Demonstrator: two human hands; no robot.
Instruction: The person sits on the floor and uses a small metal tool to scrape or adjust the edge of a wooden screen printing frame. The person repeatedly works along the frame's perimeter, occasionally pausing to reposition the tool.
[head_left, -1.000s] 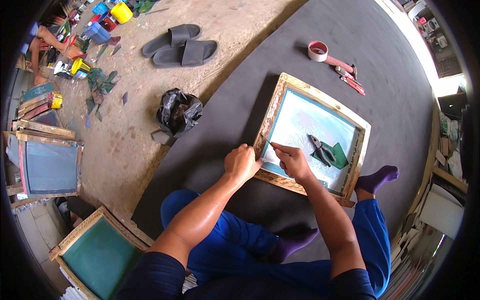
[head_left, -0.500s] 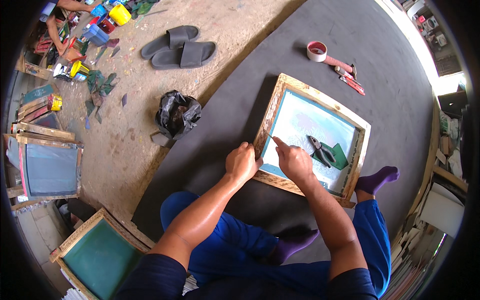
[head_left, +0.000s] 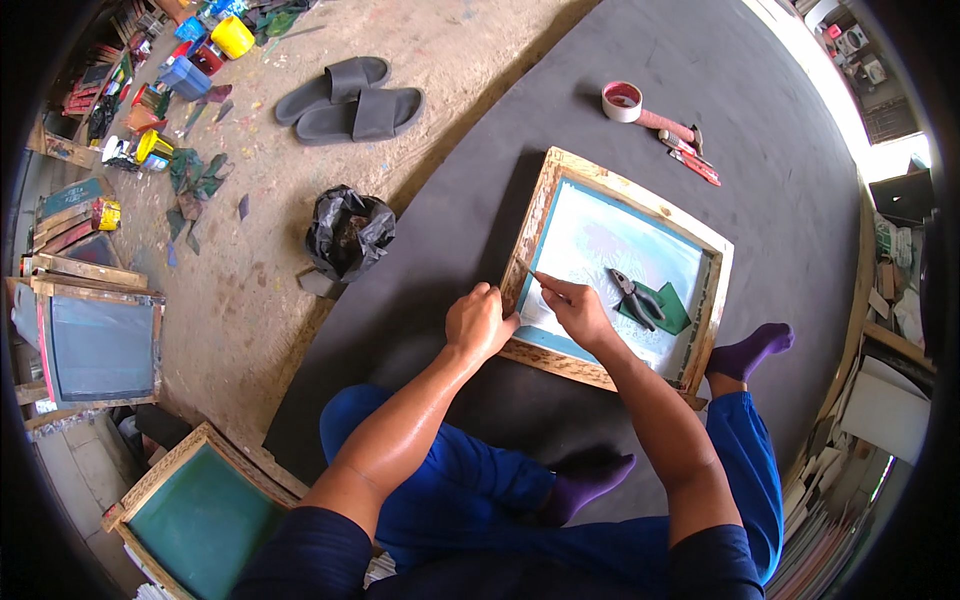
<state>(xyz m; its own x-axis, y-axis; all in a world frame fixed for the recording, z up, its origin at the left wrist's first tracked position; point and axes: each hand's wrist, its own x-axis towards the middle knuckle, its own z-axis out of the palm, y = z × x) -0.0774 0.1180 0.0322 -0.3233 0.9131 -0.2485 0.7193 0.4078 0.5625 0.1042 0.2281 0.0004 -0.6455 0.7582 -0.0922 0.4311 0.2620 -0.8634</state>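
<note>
A wooden screen-printing frame (head_left: 640, 195) with pale mesh and a blue border lies on the dark surface in front of me. My left hand (head_left: 478, 322) is closed on its left rail near the lower corner, thumb toward the inner side. My right hand (head_left: 580, 316) hovers over the mesh by that rail, fingers pinched around a thin, pointed tool (head_left: 533, 273) whose tip is at the wood; its exact kind is too small to tell. Pliers (head_left: 637, 300) with dark handles rest on the mesh beside a green scrap (head_left: 675, 312).
Beyond the frame lie a tape roll (head_left: 622, 101), a hammer (head_left: 672, 127) and a red cutter (head_left: 695, 166). Left on the floor are a black plastic bag (head_left: 350, 235), slippers (head_left: 350, 100) and paint containers (head_left: 232, 37). More screens (head_left: 205, 510) lean at the lower left.
My right index finger, stretched along the tool before, is now more curled. The other person's hands at the upper left have withdrawn from the paint containers. The view has shifted slightly.
</note>
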